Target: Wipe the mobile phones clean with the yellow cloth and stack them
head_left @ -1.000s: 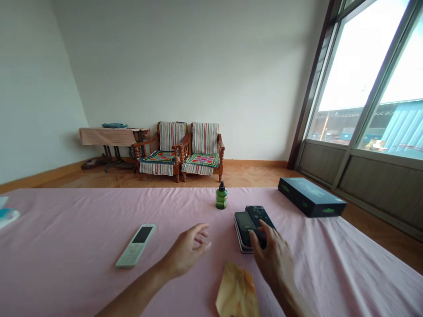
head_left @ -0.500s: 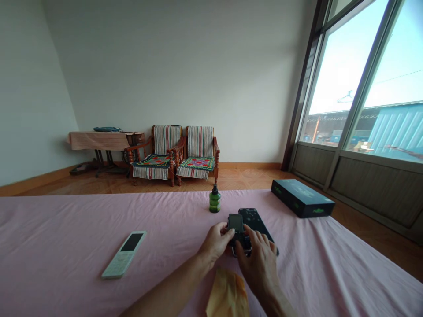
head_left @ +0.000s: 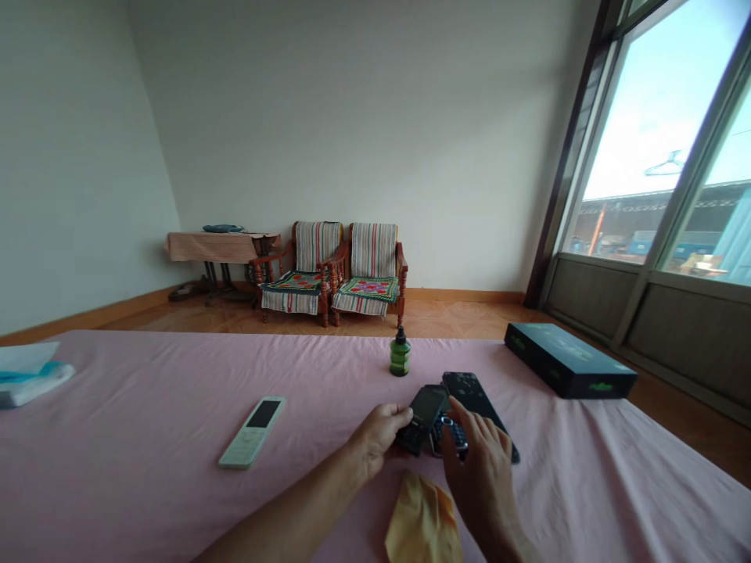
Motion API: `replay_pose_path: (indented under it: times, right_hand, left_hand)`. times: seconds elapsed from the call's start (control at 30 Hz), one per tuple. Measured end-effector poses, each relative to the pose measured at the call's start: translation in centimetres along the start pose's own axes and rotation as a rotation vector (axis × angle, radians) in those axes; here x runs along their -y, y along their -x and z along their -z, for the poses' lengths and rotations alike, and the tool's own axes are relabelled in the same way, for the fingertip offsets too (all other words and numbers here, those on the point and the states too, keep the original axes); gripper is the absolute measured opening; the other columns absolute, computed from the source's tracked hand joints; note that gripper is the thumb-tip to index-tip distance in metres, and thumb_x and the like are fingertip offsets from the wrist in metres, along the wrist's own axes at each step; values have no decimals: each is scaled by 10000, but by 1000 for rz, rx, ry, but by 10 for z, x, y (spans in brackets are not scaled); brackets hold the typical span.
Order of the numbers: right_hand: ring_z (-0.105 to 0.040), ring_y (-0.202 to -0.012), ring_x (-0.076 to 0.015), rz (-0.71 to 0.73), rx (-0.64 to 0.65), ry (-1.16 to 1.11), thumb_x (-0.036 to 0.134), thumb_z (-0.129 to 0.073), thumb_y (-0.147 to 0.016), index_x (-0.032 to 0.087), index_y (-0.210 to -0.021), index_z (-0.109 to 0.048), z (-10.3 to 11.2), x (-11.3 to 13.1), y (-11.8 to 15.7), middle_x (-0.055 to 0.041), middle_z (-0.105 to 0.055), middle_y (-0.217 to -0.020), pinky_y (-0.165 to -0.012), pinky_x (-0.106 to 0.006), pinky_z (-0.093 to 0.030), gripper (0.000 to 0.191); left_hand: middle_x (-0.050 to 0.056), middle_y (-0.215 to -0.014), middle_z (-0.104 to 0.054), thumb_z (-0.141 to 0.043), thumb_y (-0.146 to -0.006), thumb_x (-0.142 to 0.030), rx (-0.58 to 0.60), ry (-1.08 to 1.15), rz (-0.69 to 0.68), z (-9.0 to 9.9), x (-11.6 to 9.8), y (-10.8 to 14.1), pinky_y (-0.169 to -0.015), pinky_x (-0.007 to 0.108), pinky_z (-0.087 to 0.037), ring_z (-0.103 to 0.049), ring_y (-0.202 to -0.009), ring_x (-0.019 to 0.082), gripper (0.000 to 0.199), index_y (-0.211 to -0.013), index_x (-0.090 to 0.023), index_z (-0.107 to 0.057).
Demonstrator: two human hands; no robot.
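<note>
A dark mobile phone (head_left: 420, 421) is tilted in my left hand (head_left: 375, 439), thumb on its face and fingers under its left side. Partly behind it lies a second phone with a keypad (head_left: 450, 435) and a silvery edge. My right hand (head_left: 479, 461) is over this keypad phone, thumb and forefinger apart; whether they touch it I cannot tell. Beside and behind it is a long black slab (head_left: 474, 403) with a speckled face, partly hidden by my right hand. A crumpled yellow cloth (head_left: 422, 520) lies nearest me.
A white handset (head_left: 252, 434) lies to the left on the pink sheet (head_left: 146, 438). Behind my hands stands a green pump bottle (head_left: 400, 356). A black box (head_left: 569, 363) is at the right edge, a white and blue pack (head_left: 35, 383) at far left. Two chairs (head_left: 372, 270) stand beyond.
My left hand has turned the dark phone askew and shifted it left, showing more of the keypad phone. My right thumb and forefinger have moved off the dark phone. The view has swung left.
</note>
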State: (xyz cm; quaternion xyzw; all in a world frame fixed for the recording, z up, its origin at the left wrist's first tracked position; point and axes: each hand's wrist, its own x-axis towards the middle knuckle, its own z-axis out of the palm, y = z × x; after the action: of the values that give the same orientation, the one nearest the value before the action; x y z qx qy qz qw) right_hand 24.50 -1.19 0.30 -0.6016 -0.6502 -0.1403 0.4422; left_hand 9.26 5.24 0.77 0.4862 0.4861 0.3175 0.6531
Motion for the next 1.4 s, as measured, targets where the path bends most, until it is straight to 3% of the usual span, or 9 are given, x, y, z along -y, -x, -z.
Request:
replay_pose_path:
  times: [0.13,0.2,0.3,0.43,0.57,0.83,1.07,1.23,1.4]
  right_hand:
    - [-595,-871,-256,30,18,-1,279,-462,-853,160,-1134,-574,-1,1,3,-91,-676,-940,-806,-405,-384,325]
    - [-597,-861,-258,50,34,-9,275,-459,-849,158,-1115,-587,-1,4,5,-92,-677,-925,-799,-406,-391,318]
    - [-605,-847,-254,69,52,-38,266,-454,-852,160,-1102,-596,-2,9,8,-91,-681,-911,-791,-402,-407,307]
    - [-611,-834,-255,63,62,-65,311,-458,-868,167,-1085,-609,-6,8,12,-105,-680,-920,-772,-396,-438,301]
    - [-614,-828,-257,57,82,-97,331,-465,-859,165,-1087,-611,-10,1,13,-111,-678,-922,-752,-393,-473,318]
    - [-639,-781,-247,79,60,-110,345,-461,-853,166,-1049,-627,-11,-2,13,-105,-683,-878,-689,-368,-521,314]
    - [-650,-780,-242,84,70,-118,345,-443,-868,171,-1013,-639,-7,1,12,-104,-693,-869,-682,-353,-531,300]
    - [-655,-786,-243,94,74,-112,344,-430,-882,165,-1014,-644,-7,2,12,-113,-698,-880,-675,-348,-534,309]
    - [-659,-759,-232,106,59,-108,356,-438,-881,166,-1003,-649,-8,2,12,-101,-697,-855,-668,-338,-539,309]
  left_hand:
    - [52,-1000,-626,-544,-930,-326,-124,-19,-51,44,1,28,-697,332,-542,-632,-807,164,243,-1079,-136,-574]
    - [12,-778,-630,-573,-900,-365,-225,-43,-101,75,-2,43,-555,233,-483,-616,-646,134,267,-972,-110,-601]
    - [-28,-682,-595,-611,-868,-386,-413,-119,-148,128,-7,65,-495,191,-429,-593,-587,115,275,-928,-117,-604]
    - [47,-992,-625,-545,-930,-319,-627,-239,-132,189,-8,87,-692,325,-539,-630,-801,163,235,-1073,-135,-573]
    - [76,-1168,-575,-561,-921,-306,-715,-361,-60,222,0,98,-818,416,-526,-605,-981,226,292,-1169,-152,-542]
    - [77,-1167,-576,-561,-921,-305,-753,-724,35,237,12,97,-815,414,-527,-606,-977,222,292,-1170,-153,-541]
    - [99,-1028,-640,-530,-892,-438,-796,-1069,-29,225,12,105,-857,372,-456,-594,-1002,265,314,-980,-152,-626]
    - [115,-1135,-621,-578,-820,-413,-823,-1229,-70,208,13,105,-873,307,-424,-565,-1083,265,504,-1254,-174,-486]
    - [153,-1152,-601,-529,-830,-302,-872,-1329,-36,193,10,109,-839,324,-434,-582,-1046,268,540,-1324,-129,-400]
